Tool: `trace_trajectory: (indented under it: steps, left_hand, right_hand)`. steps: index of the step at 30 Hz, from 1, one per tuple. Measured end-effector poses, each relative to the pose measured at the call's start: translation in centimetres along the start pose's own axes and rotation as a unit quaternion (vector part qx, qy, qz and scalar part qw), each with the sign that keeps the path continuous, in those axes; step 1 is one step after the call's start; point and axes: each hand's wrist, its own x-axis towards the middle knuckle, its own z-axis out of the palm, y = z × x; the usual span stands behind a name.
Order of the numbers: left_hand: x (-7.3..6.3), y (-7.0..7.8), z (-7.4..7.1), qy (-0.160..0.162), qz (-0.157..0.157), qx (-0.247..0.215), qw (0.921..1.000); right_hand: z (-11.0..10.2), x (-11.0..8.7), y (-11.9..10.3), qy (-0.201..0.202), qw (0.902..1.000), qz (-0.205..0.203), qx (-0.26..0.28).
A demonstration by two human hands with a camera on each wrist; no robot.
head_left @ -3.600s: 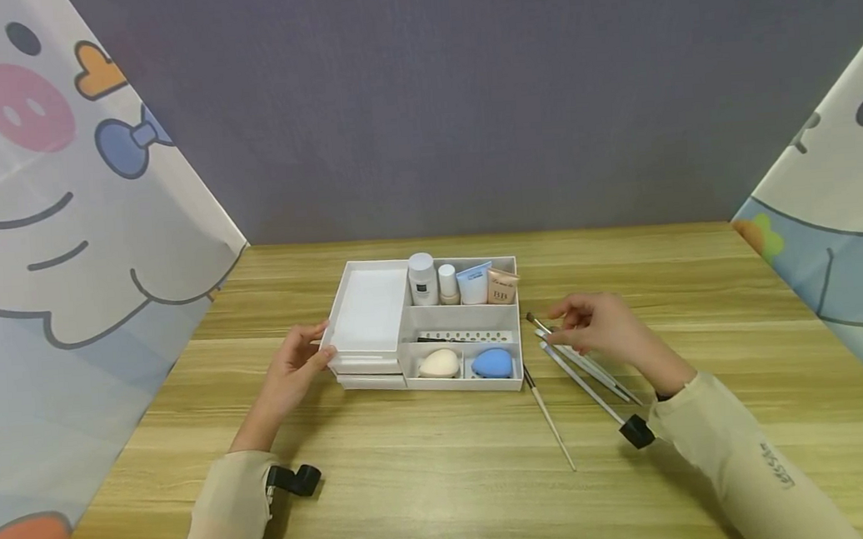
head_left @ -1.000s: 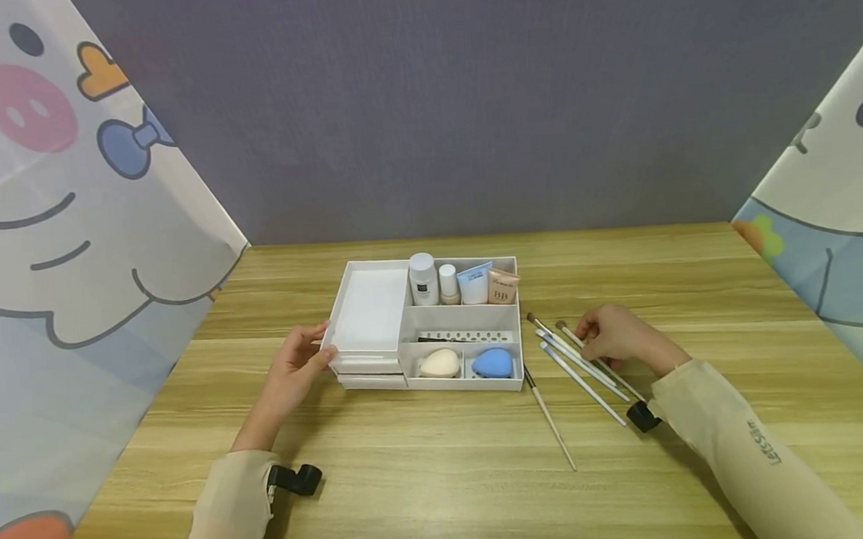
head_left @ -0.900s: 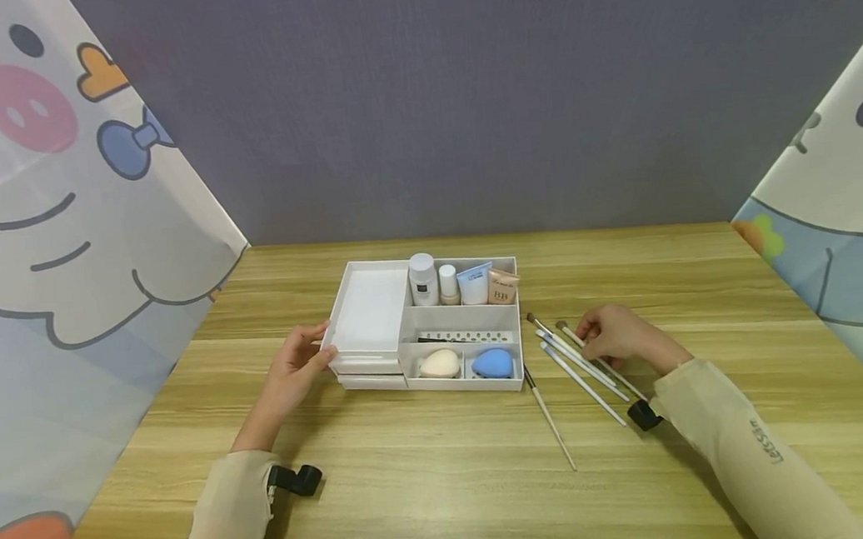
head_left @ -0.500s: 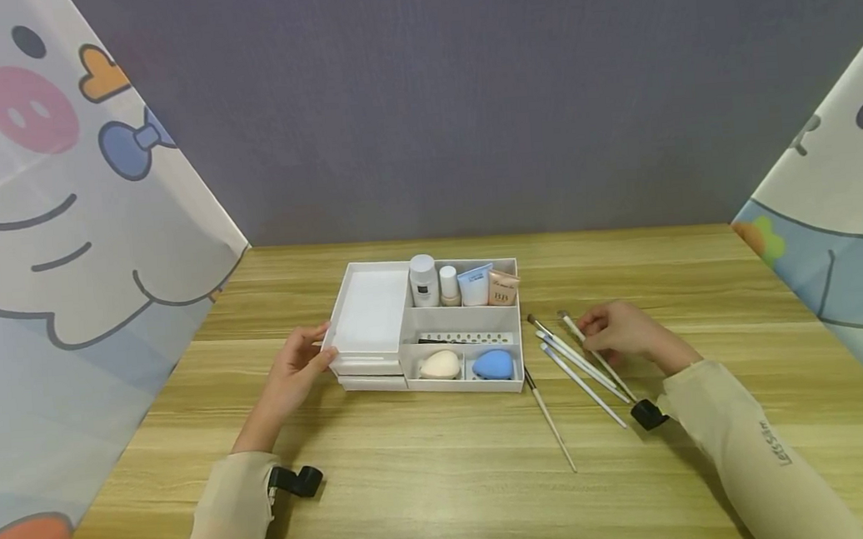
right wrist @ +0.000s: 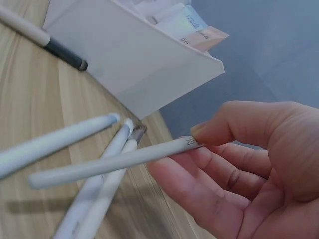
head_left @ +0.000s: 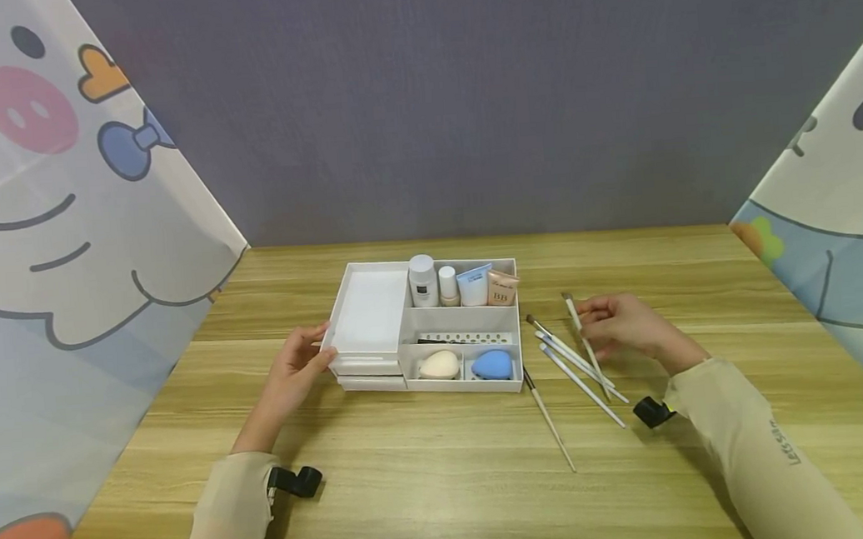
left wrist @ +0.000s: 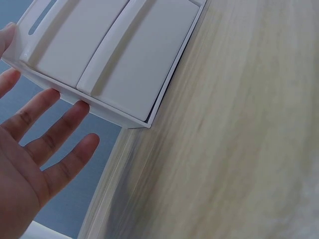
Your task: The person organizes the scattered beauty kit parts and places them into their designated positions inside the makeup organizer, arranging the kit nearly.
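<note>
surface (head_left: 447,494) is wood-grain; landmark is the white organizer (head_left: 367,311) standing on it.

nearest: a lone brush (head_left: 554,428) lies off the organizer's front right, its dark end just beside that corner.

next, right of the organizer: three loose brushes (head_left: 584,387) lie bunched on the surface, heads toward it.

right hand (head_left: 626,323), farther right of the organizer than the bunch: thumb and fingers pinch a pale brush (right wrist: 109,163) toward its head end, lettering just beside the thumb. the brush tilts; its head points up past the fingers, its handle runs out over the bunch. whether the handle touches the others, cannot tell.

step in hand, judged: taking up one brush from the bunch. next move seems to call for a firm pinch and a lift that frees the handle end without dragging its neighbours.

left hand (head_left: 294,369), at the organizer's left front corner: fingers spread, some tips touching its edge, little finger apart. reads as steadying.

organizer, front to back: cream sponge (head_left: 439,365) and blue sponge (head_left: 492,365) in front compartments; a thin dark item (head_left: 431,340), not identifiable, in the middle one; white-capped bottle (head_left: 423,282), smaller bottle (head_left: 448,285), blue tube (head_left: 474,286), peach tube (head_left: 502,288) at the back.

beyond the organizer: grey panel (head_left: 420,103).
</note>
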Motion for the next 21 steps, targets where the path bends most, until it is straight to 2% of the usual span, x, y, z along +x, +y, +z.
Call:
trace_trajectory:
  steps: [9,15,21]
  left_hand:
    - [0.0,0.0,0.0,0.002,0.002,0.000,1.0000]
    - [0.0,0.0,0.0,0.001,0.001,0.005,1.0000]
    - [0.0,0.1,0.0,-0.001,-0.001,0.005,1.0000]
  right_hand:
    - [0.2,-0.3,-0.1,-0.001,0.9963,-0.006,0.086]
    - [0.7,-0.4,-0.2,0.004,0.9869,-0.014,0.161]
    - [1.7,-0.4,-0.6,0.020,0.9765,-0.028,0.213]
